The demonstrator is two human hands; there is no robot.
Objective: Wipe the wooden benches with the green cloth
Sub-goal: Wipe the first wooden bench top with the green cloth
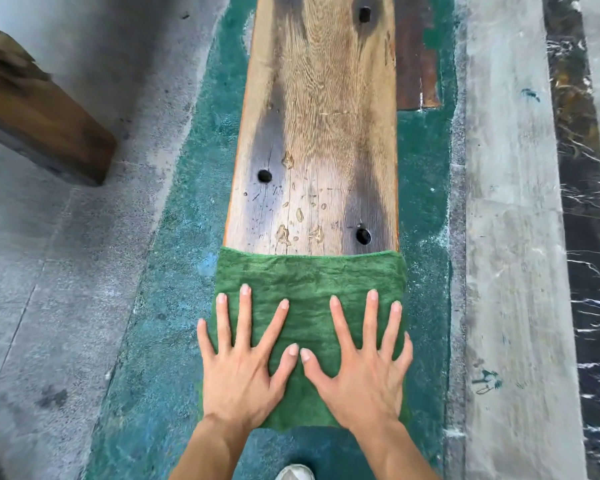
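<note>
A long worn wooden bench (321,133) runs away from me down the middle of the view, with dark stains and three round holes. A green cloth (309,271) lies spread flat over its near end, covering the full width. My left hand (243,362) presses flat on the cloth's left half, fingers spread. My right hand (361,365) lies flat on the right half, fingers spread too. The two thumbs nearly touch at the centre. Neither hand grips the cloth.
Green-painted floor (174,306) surrounds the bench, with grey concrete (66,271) to the left. Another dark wooden bench end (39,109) juts in at upper left. A concrete kerb (513,237) and dark marble strip (582,202) run along the right. A shoe tip (295,472) shows below.
</note>
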